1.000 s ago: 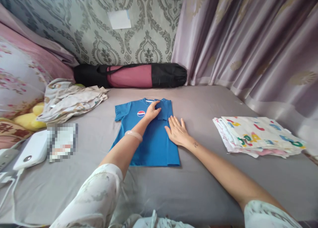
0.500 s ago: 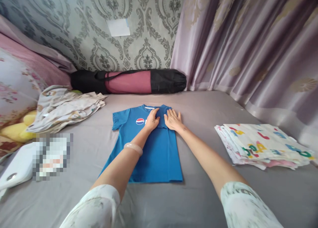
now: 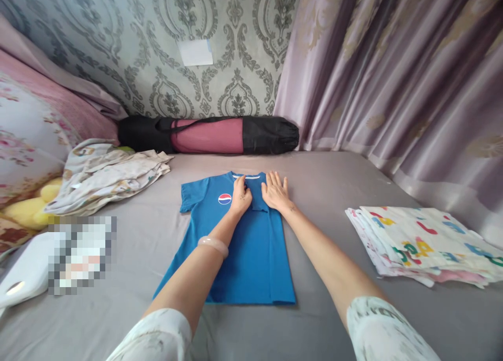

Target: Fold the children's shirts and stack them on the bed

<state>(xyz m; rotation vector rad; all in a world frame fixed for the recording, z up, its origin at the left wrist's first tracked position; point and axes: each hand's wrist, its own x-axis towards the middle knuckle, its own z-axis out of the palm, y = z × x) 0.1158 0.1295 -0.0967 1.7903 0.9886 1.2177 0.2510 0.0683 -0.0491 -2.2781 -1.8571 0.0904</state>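
Observation:
A blue T-shirt (image 3: 243,256) with a round red, white and blue logo lies flat on the grey bed sheet (image 3: 314,172), its right side folded inward. My left hand (image 3: 240,196) rests on the shirt near the collar, fingers curled on the folded sleeve. Beside it my right hand (image 3: 275,192) lies flat with fingers spread on the shirt's upper right edge. A pale bangle circles my left wrist.
A stack of folded white cloths with coloured letters (image 3: 424,238) sits at the right. Crumpled pale clothes (image 3: 106,175) and a yellow soft toy (image 3: 23,206) lie at the left, by a floral pillow. A black and pink rolled mat bag (image 3: 212,134) lines the wall. Curtains hang at the right.
My right hand slid from the shirt's middle right edge up to the collar area beside my left hand. The camera moved a little closer.

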